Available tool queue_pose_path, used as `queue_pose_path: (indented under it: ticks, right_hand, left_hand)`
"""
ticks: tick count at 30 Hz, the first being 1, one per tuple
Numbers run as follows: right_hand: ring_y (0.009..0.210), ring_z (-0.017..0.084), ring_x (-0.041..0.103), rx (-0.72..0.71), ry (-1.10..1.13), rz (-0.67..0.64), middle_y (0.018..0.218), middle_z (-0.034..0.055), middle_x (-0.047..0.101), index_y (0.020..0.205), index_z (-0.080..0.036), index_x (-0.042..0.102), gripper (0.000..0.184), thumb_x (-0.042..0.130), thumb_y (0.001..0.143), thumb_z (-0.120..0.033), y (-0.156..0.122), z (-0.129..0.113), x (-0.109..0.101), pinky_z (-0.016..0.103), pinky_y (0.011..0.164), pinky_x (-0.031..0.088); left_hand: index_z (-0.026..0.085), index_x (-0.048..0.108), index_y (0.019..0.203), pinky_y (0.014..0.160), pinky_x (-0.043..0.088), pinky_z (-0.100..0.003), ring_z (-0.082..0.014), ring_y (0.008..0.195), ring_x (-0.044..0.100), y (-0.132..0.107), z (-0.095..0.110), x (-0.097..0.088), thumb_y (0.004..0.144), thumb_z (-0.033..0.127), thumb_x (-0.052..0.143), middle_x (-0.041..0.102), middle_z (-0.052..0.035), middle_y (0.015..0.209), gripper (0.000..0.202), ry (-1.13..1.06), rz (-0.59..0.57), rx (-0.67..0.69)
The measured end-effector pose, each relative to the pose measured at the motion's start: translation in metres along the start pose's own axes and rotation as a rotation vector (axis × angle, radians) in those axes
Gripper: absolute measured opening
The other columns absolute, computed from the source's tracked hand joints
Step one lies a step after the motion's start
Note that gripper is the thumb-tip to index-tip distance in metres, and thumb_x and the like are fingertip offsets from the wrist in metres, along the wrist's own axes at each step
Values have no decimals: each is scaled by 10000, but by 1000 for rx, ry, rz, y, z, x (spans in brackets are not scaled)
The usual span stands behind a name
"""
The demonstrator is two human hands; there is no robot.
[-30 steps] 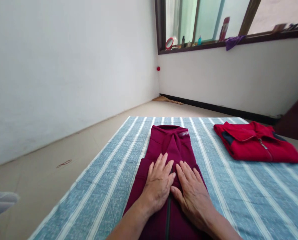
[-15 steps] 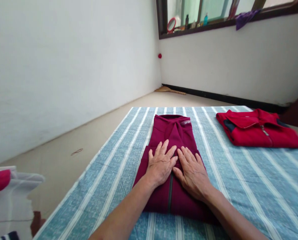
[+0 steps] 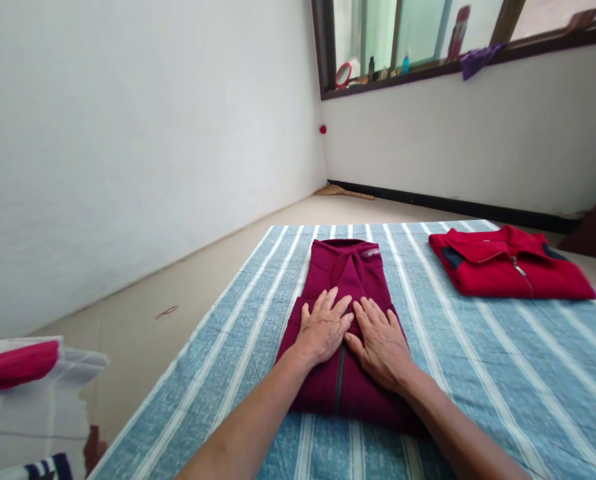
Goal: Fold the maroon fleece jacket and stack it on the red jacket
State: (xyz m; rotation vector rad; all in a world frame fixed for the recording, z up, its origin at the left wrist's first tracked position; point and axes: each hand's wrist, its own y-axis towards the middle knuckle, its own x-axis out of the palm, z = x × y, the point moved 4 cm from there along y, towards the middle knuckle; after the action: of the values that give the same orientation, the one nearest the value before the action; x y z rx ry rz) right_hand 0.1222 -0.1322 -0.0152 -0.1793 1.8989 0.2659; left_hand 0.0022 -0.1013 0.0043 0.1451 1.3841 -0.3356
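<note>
A folded maroon zip jacket (image 3: 365, 393) lies in front of me on the blue-and-white striped cloth (image 3: 213, 347). Its collar, with a small lettered tag, points away from me, and a dark zip runs down the middle of the folded part. My left hand (image 3: 324, 327) rests flat on the jacket, left of the zip, fingers spread. Just right of the zip, my right hand (image 3: 381, 340) lies flat as well, its fingers stretched out. The two hands nearly touch, and neither grasps anything. Both cover the upper part of the fold.
At the right lies a folded red jacket (image 3: 513, 267) with a zip collar. White fabric (image 3: 33, 413) with a pink piece (image 3: 18, 363) is at the lower left. Beyond the cloth, a broom (image 3: 345, 192) lies by the walls. Small bottles and a round mirror (image 3: 343, 75) line the window sill.
The view has tilted up and shifted slightly left, so more of the window and the lower-left fabric shows. Both hands stay flat on the maroon jacket, in the same place.
</note>
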Motion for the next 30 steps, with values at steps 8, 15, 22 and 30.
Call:
queue_pose_path:
  ticks: [8, 15, 22, 30]
  right_hand:
    - [1377, 279, 218, 2, 11, -14, 1491, 110, 253, 1432, -122, 314, 631, 314, 916, -485, 0, -5, -3, 525, 1087, 192]
    - [1374, 279, 226, 4, 10, -14, 1488, 111, 261, 1429, -123, 325, 623, 320, 915, -476, 2, -5, -4, 520, 1090, 202]
    - [1369, 286, 238, -2, 18, -11, 1481, 118, 273, 1419, -119, 346, 622, 317, 916, -484, 2, -6, -4, 528, 1085, 213]
    - [1369, 288, 235, 3, 18, -28, 1481, 113, 268, 1422, -117, 341, 622, 308, 918, -481, 1, -8, -6, 531, 1088, 208]
  left_hand:
    - [347, 312, 1404, 1074, 195, -567, -233, 1399, 174, 1, -4, 2, 939, 427, 270, 227, -17, 1531, 474, 42, 22, -1]
    - [346, 298, 1412, 1066, 198, -586, -248, 1398, 175, -1, -3, -3, 944, 427, 240, 209, -33, 1536, 478, 79, -20, 17]
    - [339, 308, 1410, 1066, 194, -593, -257, 1394, 188, -1, -2, -5, 944, 404, 260, 224, -43, 1532, 473, 87, -31, 7]
    - [336, 304, 1409, 1071, 195, -586, -244, 1398, 187, -1, -4, -2, 943, 411, 269, 237, -43, 1528, 474, 78, -19, 9]
